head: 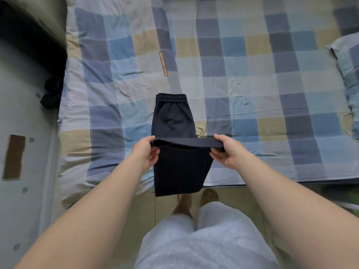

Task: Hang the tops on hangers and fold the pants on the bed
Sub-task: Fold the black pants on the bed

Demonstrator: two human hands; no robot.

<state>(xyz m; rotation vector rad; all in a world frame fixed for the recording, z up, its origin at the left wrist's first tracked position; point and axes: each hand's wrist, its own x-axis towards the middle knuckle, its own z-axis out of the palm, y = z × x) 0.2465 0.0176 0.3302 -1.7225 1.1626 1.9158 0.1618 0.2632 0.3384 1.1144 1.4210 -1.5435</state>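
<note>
Pants of smooth dark navy knit, with a gathered elastic waistband, lie lengthwise on the soft, creased checked bedcover, waistband farthest away and leg end hanging past the bed's near edge. The left hand and right hand each pinch one end of a raised crosswise fold, thumb on top, fingers curled beneath. A narrow label on the cover seems to read "BEAUTIFUL THING".

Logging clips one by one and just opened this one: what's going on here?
A person is folding dark pants on the checked bed. The left hand and right hand each pinch one end of a raised fold across them. The waistband end lies flat on the bed; the other end hangs over its edge. The fold is not yet laid down.
</note>
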